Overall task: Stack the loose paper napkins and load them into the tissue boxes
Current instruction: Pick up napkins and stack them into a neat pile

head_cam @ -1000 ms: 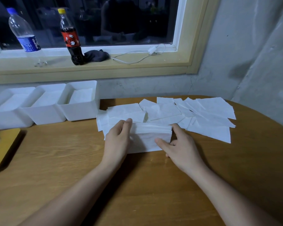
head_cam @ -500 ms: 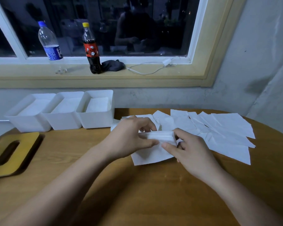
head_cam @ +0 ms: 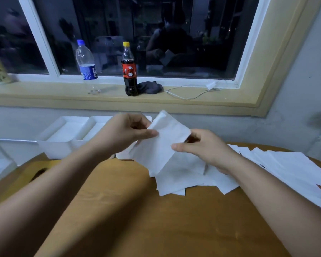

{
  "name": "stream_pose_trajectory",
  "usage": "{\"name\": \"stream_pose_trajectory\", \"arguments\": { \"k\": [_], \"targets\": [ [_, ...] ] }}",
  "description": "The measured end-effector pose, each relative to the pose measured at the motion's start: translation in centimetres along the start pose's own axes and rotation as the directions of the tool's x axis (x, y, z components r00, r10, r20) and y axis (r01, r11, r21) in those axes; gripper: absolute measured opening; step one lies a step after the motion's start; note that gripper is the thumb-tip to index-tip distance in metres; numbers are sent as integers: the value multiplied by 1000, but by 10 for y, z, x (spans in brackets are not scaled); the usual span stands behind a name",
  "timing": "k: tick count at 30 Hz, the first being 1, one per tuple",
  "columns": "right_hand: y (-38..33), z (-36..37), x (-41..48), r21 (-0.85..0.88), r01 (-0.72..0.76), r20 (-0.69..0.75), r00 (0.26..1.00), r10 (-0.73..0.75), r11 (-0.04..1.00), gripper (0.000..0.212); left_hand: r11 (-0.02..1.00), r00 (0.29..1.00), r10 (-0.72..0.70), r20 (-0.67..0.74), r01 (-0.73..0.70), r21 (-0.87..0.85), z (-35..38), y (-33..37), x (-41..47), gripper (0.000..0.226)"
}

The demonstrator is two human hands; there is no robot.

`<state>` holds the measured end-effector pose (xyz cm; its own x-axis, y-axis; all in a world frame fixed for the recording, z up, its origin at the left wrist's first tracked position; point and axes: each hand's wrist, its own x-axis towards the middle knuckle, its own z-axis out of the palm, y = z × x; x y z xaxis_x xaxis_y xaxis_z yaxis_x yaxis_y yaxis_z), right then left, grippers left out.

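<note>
Napkin stack (head_cam: 165, 143) is pinched aloft, tilted, by left hand (head_cam: 122, 132) and right hand (head_cam: 204, 147) near tissue boxes (head_cam: 63, 138); edges should be squared before it is lowered in flat.

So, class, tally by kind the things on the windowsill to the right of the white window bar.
Bottles: 2 (blue-capped bottle, yellow-capped bottle)
Cloth: 1
Cable: 1
Total: 4
</note>
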<state>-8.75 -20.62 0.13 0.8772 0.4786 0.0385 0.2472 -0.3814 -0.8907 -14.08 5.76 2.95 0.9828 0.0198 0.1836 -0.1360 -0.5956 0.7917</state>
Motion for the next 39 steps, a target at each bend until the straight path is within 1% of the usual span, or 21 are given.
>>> {"name": "stream_pose_trajectory", "arguments": {
  "k": [2, 4, 6, 8, 9, 14, 17, 21, 25, 28, 29, 31, 33, 34, 36, 37, 39],
  "targets": [
    [-3, 14, 22, 169, -16, -30, 999, 21, 985, 23, 995, 995, -78, -57, 75, -65, -13, -13, 10, 25],
    [-7, 29, 48, 275, -16, -68, 997, 36, 961, 17, 981, 986, -152, -74, 142, -131, -24, -25, 20, 26],
    [-11, 43, 73, 338, -41, -90, 993, 76, 940, 9, 962, 975, -213, -67, 198, -190, -32, -37, 30, 31],
    [-17, 56, 96, 363, -74, -115, 986, 124, 929, 12, 947, 962, -265, -64, 247, -206, -38, -49, 40, 33],
    [-19, 61, 106, 346, -86, -134, 981, 139, 934, 12, 940, 954, -292, -75, 271, -206, -40, -55, 46, 32],
    [-30, 82, 145, 172, -108, -266, 952, 152, 979, 14, 918, 909, -391, -144, 373, -137, -50, -83, 77, 27],
    [-30, 92, 162, 53, -153, -286, 944, 162, 987, 11, 912, 899, -406, -164, 410, -4, -52, -99, 92, 29],
    [-23, 103, 172, -188, -149, -296, 951, 89, 971, 12, 894, 904, -379, -197, 413, 176, -49, -111, 104, 27],
    [-21, 108, 172, -393, -118, -289, 957, -1, 912, 15, 838, 933, -312, -180, 360, 411, -42, -104, 110, 30],
    [-21, 109, 171, -586, -113, -260, 964, -54, 802, 27, 783, 947, -285, -151, 321, 532, -41, -101, 112, 34],
    [-20, 108, 170, -621, -113, -257, 964, -65, 775, 31, 770, 952, -269, -144, 302, 562, -41, -101, 112, 36],
    [-16, 105, 170, -638, -100, -252, 964, -84, 763, 38, 750, 968, -213, -136, 251, 612, -42, -102, 110, 48],
    [-11, 103, 170, -633, -26, -218, 965, -146, 773, 43, 770, 984, -144, -103, 177, 614, -44, -104, 109, 55],
    [-9, 102, 171, -645, 26, -182, 965, -187, 764, 46, 779, 992, -117, -56, 127, 614, -45, -104, 109, 55],
    [-9, 101, 169, -687, 118, -61, 974, -219, 717, 50, 746, 993, -103, 52, 42, 665, -47, -104, 109, 57],
    [-10, 100, 168, -701, 141, 3, 981, -194, 699, 53, 709, 988, -124, 96, 21, 705, -48, -103, 109, 59],
    [-9, 99, 166, -728, 141, 99, 990, -100, 671, 57, 637, 966, -208, 154, 14, 770, -46, -102, 109, 66]
  ]
}}
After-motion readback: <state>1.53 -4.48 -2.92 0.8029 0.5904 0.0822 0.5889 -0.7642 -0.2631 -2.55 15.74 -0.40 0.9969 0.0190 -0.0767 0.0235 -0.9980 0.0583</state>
